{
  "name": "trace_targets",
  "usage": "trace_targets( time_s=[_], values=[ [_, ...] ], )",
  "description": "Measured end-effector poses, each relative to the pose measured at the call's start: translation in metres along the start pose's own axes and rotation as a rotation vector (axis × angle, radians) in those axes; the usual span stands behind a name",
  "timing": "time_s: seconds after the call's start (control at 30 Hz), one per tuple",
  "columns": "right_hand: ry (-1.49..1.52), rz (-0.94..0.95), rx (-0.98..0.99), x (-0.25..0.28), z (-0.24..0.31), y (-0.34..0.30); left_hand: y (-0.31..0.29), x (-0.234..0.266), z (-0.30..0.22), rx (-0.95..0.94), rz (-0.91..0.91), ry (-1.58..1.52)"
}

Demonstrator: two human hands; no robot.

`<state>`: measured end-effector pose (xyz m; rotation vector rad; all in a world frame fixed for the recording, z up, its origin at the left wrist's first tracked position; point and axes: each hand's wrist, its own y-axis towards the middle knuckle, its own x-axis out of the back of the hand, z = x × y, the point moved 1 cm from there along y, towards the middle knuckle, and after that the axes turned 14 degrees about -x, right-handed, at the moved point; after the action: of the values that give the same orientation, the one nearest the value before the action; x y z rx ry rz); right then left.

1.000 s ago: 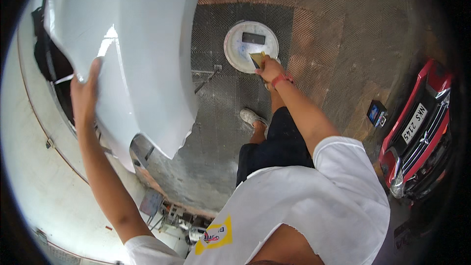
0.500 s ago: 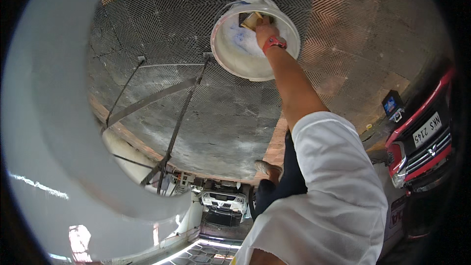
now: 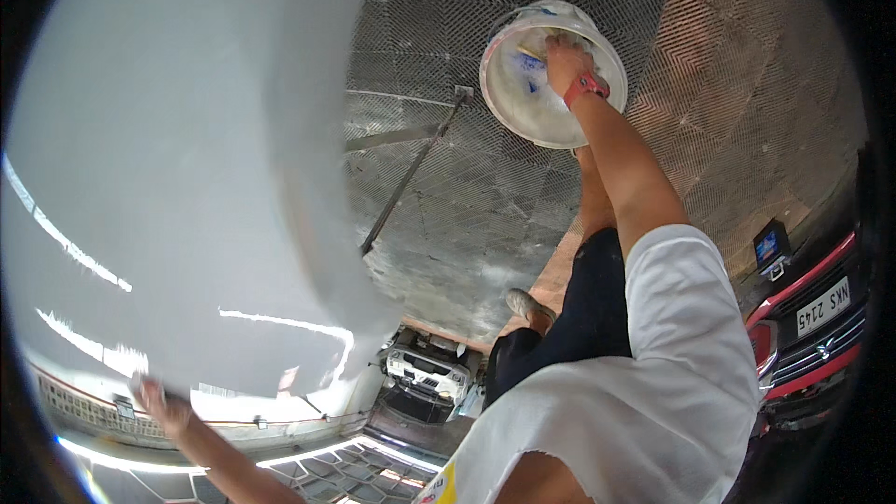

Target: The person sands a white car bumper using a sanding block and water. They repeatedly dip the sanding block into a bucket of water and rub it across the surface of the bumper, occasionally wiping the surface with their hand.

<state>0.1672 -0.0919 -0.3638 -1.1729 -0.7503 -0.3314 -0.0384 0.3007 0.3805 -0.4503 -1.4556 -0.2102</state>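
My right hand (image 3: 567, 65), with a red band at its wrist, reaches down into a white bucket (image 3: 509, 117). Its fingers are closed on a yellowish block-shaped sponge (image 3: 532, 54), of which only an edge shows; the hand hides the rest. Whitish suds with blue patches (image 3: 532, 75) lie inside the bucket around it. At the lower left my left hand (image 3: 166, 406) is raised beside a glossy pale grey panel (image 3: 168, 177). Motion blurs its fingers, and whether it touches the panel I cannot tell.
Ribbed dark and reddish floor tiles (image 3: 429, 37) lie under the bucket. A dark metal stand leg (image 3: 411, 177) is left of it. A red car's front (image 3: 812, 317) is at the right, with a small dark box (image 3: 770, 245) nearby. A white vehicle (image 3: 429, 369) stands farther off.
My left hand has come into view at the lower left. The grey panel fills more of the picture, and the bucket sits farther right. My right hand now covers more of the sponge.
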Motion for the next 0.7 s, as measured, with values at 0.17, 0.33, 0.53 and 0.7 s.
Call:
trace_targets(
  time_s=[0.17,0.33,0.53,0.7],
  values=[
    [0.085,-0.154,0.207,0.113,-0.026,-0.085,0.004,-0.018,-0.039,-0.125,0.032,-0.215],
    [0.077,-0.514,0.331,0.232,-0.052,-0.163,-0.012,-0.029,-0.137,-0.308,0.037,-0.215],
    [0.255,-0.621,0.54,0.333,0.001,-0.253,-0.011,-0.026,-0.149,-0.266,0.154,-0.359],
    [1.012,-0.5,0.436,0.345,0.076,-0.319,-0.005,-0.034,-0.139,-0.404,0.15,-0.452]
  ],
)
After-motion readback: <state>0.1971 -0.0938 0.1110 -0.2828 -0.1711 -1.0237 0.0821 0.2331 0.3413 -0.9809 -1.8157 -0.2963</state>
